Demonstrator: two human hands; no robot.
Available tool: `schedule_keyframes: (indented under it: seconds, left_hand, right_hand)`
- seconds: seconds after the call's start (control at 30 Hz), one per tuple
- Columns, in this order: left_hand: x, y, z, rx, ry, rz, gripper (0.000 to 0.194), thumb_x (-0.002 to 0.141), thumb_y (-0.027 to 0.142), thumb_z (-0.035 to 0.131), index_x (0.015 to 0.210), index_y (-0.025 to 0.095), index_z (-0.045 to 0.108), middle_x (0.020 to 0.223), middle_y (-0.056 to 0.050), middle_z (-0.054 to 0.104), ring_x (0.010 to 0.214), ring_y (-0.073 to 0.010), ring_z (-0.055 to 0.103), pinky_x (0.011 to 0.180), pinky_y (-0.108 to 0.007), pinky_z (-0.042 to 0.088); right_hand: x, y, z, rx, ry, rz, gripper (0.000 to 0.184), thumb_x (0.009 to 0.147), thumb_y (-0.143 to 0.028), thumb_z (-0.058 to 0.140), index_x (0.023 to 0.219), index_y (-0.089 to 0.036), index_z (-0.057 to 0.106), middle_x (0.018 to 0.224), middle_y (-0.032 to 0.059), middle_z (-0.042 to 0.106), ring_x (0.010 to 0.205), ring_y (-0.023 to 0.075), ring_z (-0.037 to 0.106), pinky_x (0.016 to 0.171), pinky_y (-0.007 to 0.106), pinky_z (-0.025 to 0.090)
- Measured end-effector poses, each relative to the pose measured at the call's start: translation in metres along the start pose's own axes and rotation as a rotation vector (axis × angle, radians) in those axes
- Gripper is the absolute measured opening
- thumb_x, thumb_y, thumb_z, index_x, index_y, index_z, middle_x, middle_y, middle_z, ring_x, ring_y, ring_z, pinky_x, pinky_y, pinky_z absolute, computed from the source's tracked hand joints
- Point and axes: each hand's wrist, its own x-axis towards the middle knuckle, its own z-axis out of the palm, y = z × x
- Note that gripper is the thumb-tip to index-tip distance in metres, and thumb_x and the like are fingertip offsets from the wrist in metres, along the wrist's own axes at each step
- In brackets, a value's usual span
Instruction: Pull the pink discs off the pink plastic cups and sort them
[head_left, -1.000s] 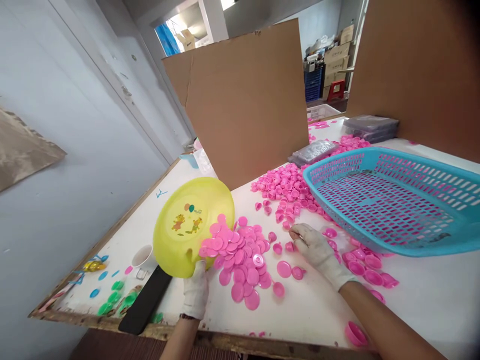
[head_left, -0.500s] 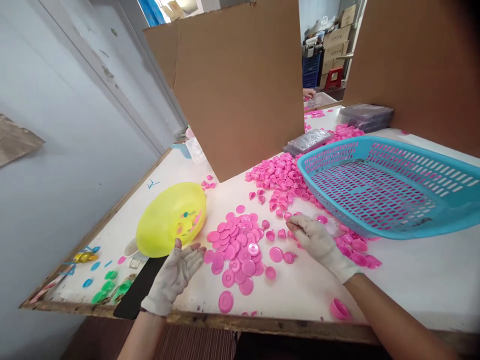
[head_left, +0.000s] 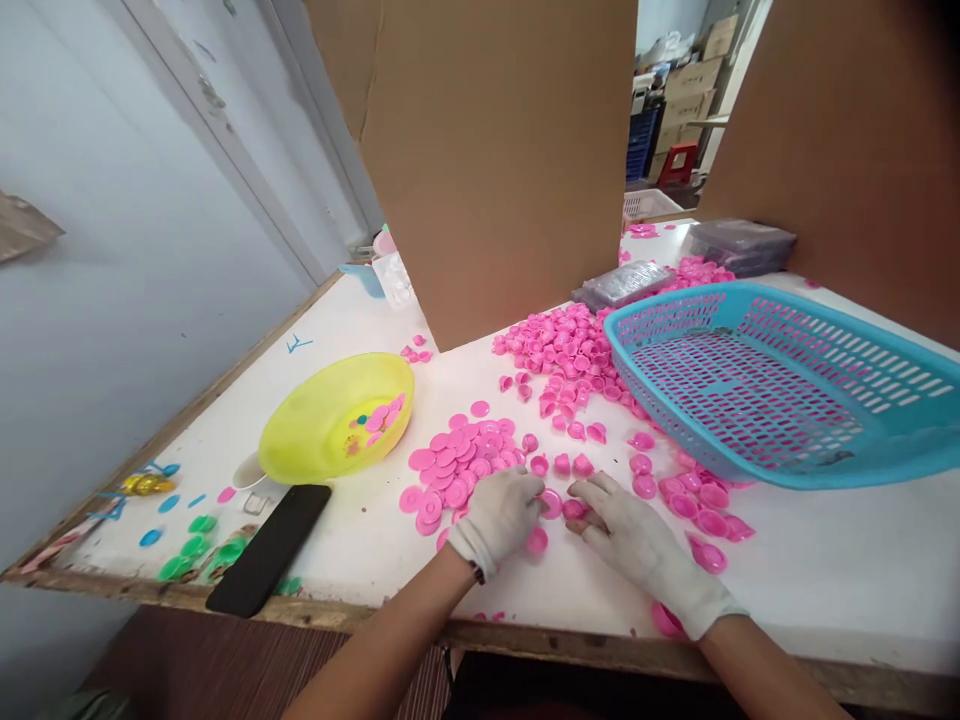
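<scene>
My left hand, in a white glove with bare fingertips, has its fingers curled at the left edge of a small pink toy saucer. Facing it, my right hand, gloved the same way, has thumb and fingers around a little pink toy cup just right of that saucer. Both pieces sit low at the white tabletop. Beside my left hand spreads a pile of pink saucers, partly covered by it. More small cups stand in a loose row beyond my fingers.
A yellow bowl with a few pieces stands left, near a black phone and green cups. A blue basket sits right, by a heap of pink cups. Cardboard panels rise behind.
My left hand has moved right from beside the bowl, turned over and come to the saucer. My right hand has drawn back toward me to the cup. The view has shifted.
</scene>
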Motion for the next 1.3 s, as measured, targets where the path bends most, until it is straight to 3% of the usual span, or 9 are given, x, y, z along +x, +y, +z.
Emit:
schedule_keyframes:
  seconds: [0.13, 0.27, 0.4, 0.53, 0.63, 0.83, 1.03, 1.17, 1.3]
  left_hand:
    - [0.012, 0.006, 0.014, 0.045, 0.003, -0.006, 0.021, 0.057, 0.007, 0.063, 0.057, 0.021, 0.048, 0.065, -0.002, 0.048, 0.069, -0.0219, 0.052, 0.074, -0.036, 0.04]
    - [0.009, 0.003, 0.015, 0.008, 0.046, -0.026, 0.018, 0.061, 0.006, 0.055, 0.061, 0.021, 0.046, 0.064, 0.0, 0.048, 0.062, -0.0173, 0.048, 0.065, -0.033, 0.038]
    - [0.011, 0.0, 0.005, -0.482, -0.086, -0.141, 0.009, 0.07, 0.017, 0.056, 0.072, 0.021, 0.048, 0.061, 0.002, 0.052, 0.053, -0.0129, 0.049, 0.053, -0.027, 0.039]
    - [0.018, 0.0, -0.001, -1.04, -0.182, -0.183, 0.024, 0.072, 0.029, 0.066, 0.084, 0.017, 0.049, 0.064, 0.002, 0.056, 0.049, -0.01, 0.053, 0.049, -0.023, 0.043]
    - [0.022, -0.002, 0.001, -1.325, -0.188, -0.181, 0.026, 0.073, 0.028, 0.069, 0.086, 0.016, 0.051, 0.063, 0.003, 0.052, 0.049, -0.007, 0.051, 0.049, -0.018, 0.041]
    - [0.029, -0.015, 0.008, -1.687, -0.232, -0.242, 0.014, 0.074, 0.012, 0.064, 0.079, 0.014, 0.051, 0.072, -0.001, 0.055, 0.051, -0.0019, 0.047, 0.049, -0.011, 0.036]
    - [0.029, -0.016, 0.014, -1.846, -0.351, -0.432, 0.014, 0.071, 0.006, 0.065, 0.076, 0.012, 0.053, 0.064, 0.003, 0.049, 0.044, 0.0001, 0.041, 0.042, -0.009, 0.033]
    - [0.029, -0.015, 0.012, -1.901, -0.412, -0.49, 0.013, 0.073, 0.011, 0.067, 0.079, 0.012, 0.056, 0.065, 0.003, 0.05, 0.045, -0.0003, 0.041, 0.043, -0.01, 0.034]
    - [0.027, -0.016, 0.009, -1.865, -0.426, -0.46, 0.015, 0.073, 0.014, 0.068, 0.078, 0.012, 0.055, 0.066, 0.003, 0.05, 0.045, 0.0, 0.041, 0.043, -0.009, 0.033]
  right_hand:
    - [-0.001, 0.0, 0.007, -0.042, -0.009, 0.008, 0.012, 0.079, -0.014, 0.051, 0.084, -0.024, 0.056, 0.088, 0.0037, 0.059, 0.071, 0.0187, 0.059, 0.061, 0.031, 0.047]
    - [0.0, 0.01, 0.016, 0.157, 0.04, 0.068, 0.011, 0.081, -0.021, 0.051, 0.088, -0.025, 0.058, 0.088, 0.0055, 0.063, 0.078, 0.0224, 0.061, 0.068, 0.036, 0.05]
    - [0.006, 0.014, 0.01, 0.527, 0.098, 0.19, 0.028, 0.085, -0.037, 0.049, 0.11, -0.024, 0.054, 0.089, 0.0062, 0.065, 0.08, 0.0224, 0.063, 0.069, 0.036, 0.052]
    - [0.028, -0.005, -0.006, 0.877, 0.111, 0.279, 0.035, 0.09, -0.042, 0.038, 0.111, -0.018, 0.052, 0.06, -0.0013, 0.053, 0.055, 0.0158, 0.055, 0.051, 0.028, 0.046]
    - [0.054, -0.024, -0.01, 0.934, 0.161, 0.274, 0.03, 0.088, -0.037, 0.04, 0.108, -0.018, 0.051, 0.053, -0.0057, 0.047, 0.043, 0.0107, 0.044, 0.042, 0.023, 0.037]
    - [0.076, -0.032, 0.001, 1.027, 0.172, 0.251, 0.024, 0.088, -0.042, 0.042, 0.095, -0.02, 0.048, 0.054, -0.0067, 0.049, 0.038, 0.0085, 0.042, 0.038, 0.02, 0.033]
    - [0.062, -0.026, -0.007, 0.851, 0.119, 0.149, 0.021, 0.092, -0.04, 0.04, 0.089, -0.021, 0.049, 0.059, -0.0049, 0.05, 0.044, 0.0078, 0.041, 0.042, 0.02, 0.035]
    - [0.056, -0.021, -0.011, 0.582, 0.125, -0.03, 0.014, 0.092, -0.03, 0.041, 0.085, -0.022, 0.05, 0.069, -0.002, 0.055, 0.056, 0.0105, 0.05, 0.051, 0.022, 0.041]
    - [0.053, -0.016, -0.008, 0.46, 0.128, -0.097, 0.011, 0.092, -0.026, 0.04, 0.094, -0.023, 0.05, 0.077, -0.0007, 0.06, 0.065, 0.0125, 0.056, 0.059, 0.023, 0.045]
